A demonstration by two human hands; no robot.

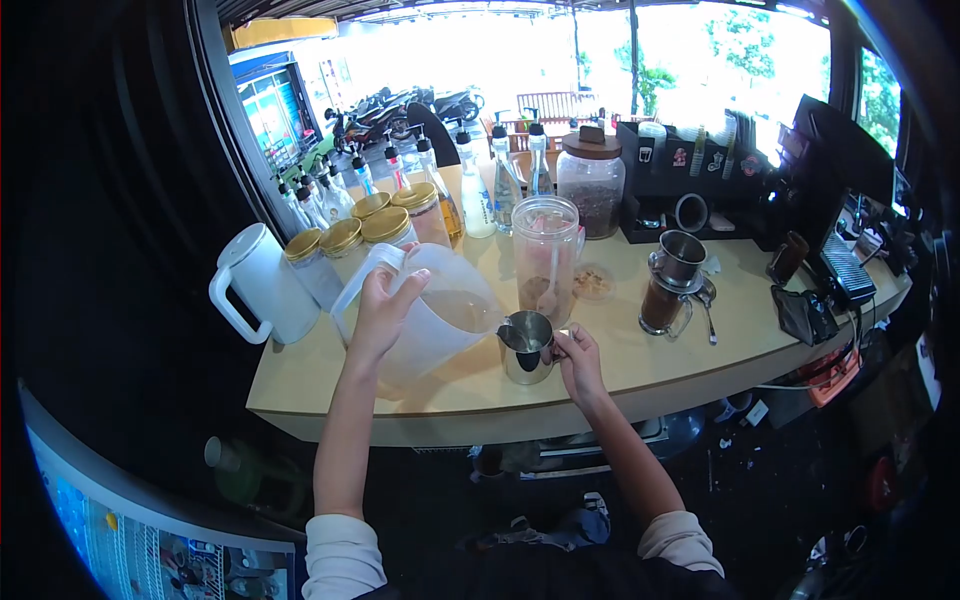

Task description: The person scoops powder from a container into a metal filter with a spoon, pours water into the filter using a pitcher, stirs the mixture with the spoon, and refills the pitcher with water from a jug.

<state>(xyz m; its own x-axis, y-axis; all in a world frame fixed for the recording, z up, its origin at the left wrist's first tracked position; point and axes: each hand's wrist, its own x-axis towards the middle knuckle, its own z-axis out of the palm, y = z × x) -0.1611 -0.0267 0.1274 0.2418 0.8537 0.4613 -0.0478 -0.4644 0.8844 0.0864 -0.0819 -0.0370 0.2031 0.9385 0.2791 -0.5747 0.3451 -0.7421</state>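
Observation:
My left hand [383, 305] is closed around the handle of a large translucent plastic pitcher [425, 335], which tilts to the right. The pitcher's mouth is beside a small steel jug [528, 362]; I cannot tell whether liquid runs between them. My right hand [579, 358] grips the jug's handle and keeps it upright near the counter's front edge. Just behind the jug stands a tall clear jar [546, 240] with a spoon-like utensil inside. To the right, a metal coffee filter [679, 262] sits on a glass mug [662, 308] of brown drink, with a spoon [709, 310] beside it.
A white lidded jug [262, 285] and several gold-lidded jars [386, 225] stand at left. Pump bottles [478, 195] line the back, next to a wooden-lidded jar [590, 190]. A black organizer [680, 180] and dark machine [845, 255] occupy the right of the wooden counter [450, 405].

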